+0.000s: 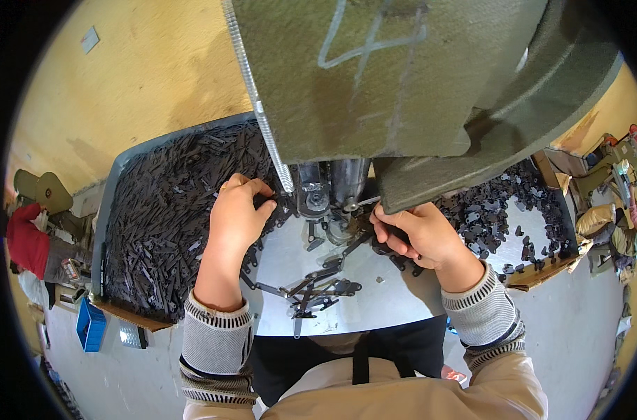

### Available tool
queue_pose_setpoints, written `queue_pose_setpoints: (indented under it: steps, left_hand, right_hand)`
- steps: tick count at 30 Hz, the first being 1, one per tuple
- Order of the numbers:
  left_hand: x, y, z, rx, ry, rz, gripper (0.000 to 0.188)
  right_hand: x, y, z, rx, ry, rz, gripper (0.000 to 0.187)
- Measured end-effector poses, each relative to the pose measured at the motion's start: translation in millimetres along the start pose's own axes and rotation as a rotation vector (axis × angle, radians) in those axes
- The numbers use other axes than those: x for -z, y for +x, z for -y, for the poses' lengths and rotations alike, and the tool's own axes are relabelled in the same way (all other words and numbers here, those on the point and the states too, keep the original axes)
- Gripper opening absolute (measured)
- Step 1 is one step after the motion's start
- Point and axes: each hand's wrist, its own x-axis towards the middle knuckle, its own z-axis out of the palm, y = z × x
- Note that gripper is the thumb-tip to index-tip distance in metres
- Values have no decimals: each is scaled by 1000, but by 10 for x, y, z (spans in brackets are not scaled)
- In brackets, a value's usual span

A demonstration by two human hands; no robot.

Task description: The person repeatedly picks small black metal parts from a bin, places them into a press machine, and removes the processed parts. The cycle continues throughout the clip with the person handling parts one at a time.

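Note:
My left hand [238, 208] is over the right edge of a bin heaped with dark flat metal strips [171, 210]. Its thumb and forefinger are pinched together, and what they hold, if anything, is hidden. To the right, my right hand [422, 236] is curled beside the machine's tooling [317, 199]. A thin metal rod with a ringed end [360, 204] runs from the tooling to its fingertips; whether they grip it I cannot tell. Nearer to me, several dark linked strips [311, 290] lie in a loose pile on the metal table [276, 318].
The large green machine head [360, 84] overhangs the work. At right, a cardboard-edged tray [542, 271] holds many small dark plates [480, 224]. A blue crate [90, 325] stands on the floor at left. Farther left is a person in a red top [29, 241].

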Motion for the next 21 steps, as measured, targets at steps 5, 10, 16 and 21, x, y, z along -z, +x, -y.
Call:
queue_pose_setpoints:
  steps: [5,10,16,21]
  left_hand:
    - [-97,34,-39,-80,115,-57,9]
    - [-63,18,-168,58,-61,-154,8]
    - [35,-2,-224,257,-947,70,18]
    - [18,-67,-284,320,-1256,243,12]
  right_hand:
    - [41,2,1,-68,35,-4,19]
    - [49,9,-42,-1,29,20,15]
    - [30,16,-35,63,117,58,15]
    - [2,-29,-15,58,28,10,16]
